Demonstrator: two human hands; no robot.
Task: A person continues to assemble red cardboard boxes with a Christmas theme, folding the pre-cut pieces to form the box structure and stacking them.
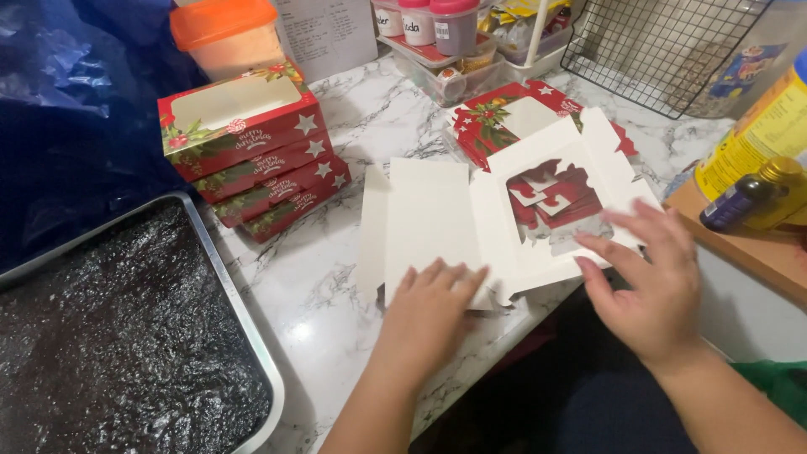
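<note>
Two bare hands work an unfolded white cardboard box blank [437, 223] that lies inside-up on the marble-patterned counter [336, 294], at its front edge. The left hand [430, 313] lies flat on the blank's lower left panel, fingers [433, 273] stretched out and close together, palm down, pressing rather than gripping. The right hand [651, 286] rests against the right-hand panel with the cut-out window, fingers [618, 252] spread loosely and slightly curled, tips touching the card near the window's lower right corner; nothing is clasped in it. Through the window, red printed card shows beneath. Just behind the blank lies a flat red festive box [513, 113]. To the left stands a stack of four assembled red window boxes [252, 151], well apart from the hands. At the lower left, a metal baking tray [248, 336] holds a dark, glossy slab of brownie [118, 336]. A wire rack [664, 46] sits at the far right.
</note>
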